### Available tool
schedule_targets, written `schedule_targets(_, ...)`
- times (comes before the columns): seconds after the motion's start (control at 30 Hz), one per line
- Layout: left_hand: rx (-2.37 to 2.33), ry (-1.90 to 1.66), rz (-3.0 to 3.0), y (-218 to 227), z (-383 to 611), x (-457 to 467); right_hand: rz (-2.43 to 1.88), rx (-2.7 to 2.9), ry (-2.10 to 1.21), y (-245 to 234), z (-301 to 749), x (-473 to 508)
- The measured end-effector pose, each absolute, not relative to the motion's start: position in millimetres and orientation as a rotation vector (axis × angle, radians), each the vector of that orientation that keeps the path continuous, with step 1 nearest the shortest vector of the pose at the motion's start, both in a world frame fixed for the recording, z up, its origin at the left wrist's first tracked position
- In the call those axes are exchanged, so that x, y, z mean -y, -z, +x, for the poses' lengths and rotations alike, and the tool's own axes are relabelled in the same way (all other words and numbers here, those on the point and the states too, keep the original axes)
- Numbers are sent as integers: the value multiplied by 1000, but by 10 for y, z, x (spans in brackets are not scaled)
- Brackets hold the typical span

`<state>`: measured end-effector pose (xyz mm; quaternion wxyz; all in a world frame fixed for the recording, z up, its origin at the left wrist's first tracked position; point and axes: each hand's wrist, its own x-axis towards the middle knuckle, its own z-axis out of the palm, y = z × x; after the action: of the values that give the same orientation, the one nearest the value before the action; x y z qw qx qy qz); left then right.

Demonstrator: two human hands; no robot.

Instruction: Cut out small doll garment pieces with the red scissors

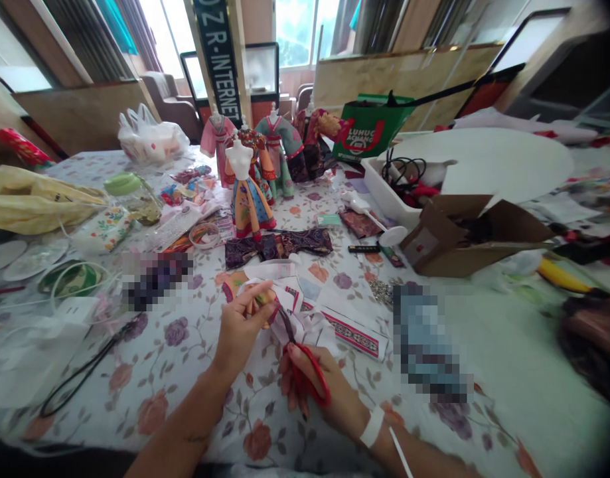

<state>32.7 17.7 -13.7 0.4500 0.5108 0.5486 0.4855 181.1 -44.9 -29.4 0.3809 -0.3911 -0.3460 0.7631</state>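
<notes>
My left hand (242, 325) pinches a small piece of patterned fabric (263, 300), yellow and white with a dark red edge, above the table. In my right hand (329, 382) are red-handled scissors (312, 375), their fingers wrapped through the loops. The dark blades reach up and left against the held cloth; whether they are open or closed I cannot make out. Beneath and to the right lie white cloth scraps with a magenta and black ornamental band (352, 332). Just beyond the hands rests a dark purple patterned fabric piece (279, 245).
Small dress forms in robes stand at the back, one with a bare white torso (239, 162). An open cardboard box (464, 249), a white bin (394, 192) and a green bag (367, 129) sit right. A lidded jar (135, 199) and a black cord (80, 378) are left.
</notes>
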Motion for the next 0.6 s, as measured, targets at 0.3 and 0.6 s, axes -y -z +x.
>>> schedule_targets(0.3,-1193,-1251,974,190,464,-101,-1014,866,-1880,256,1793,429)
schedule_targets(0.6,-1234,-1281,919,231,566,-10,-1046,850,-1846,269,1780,420)
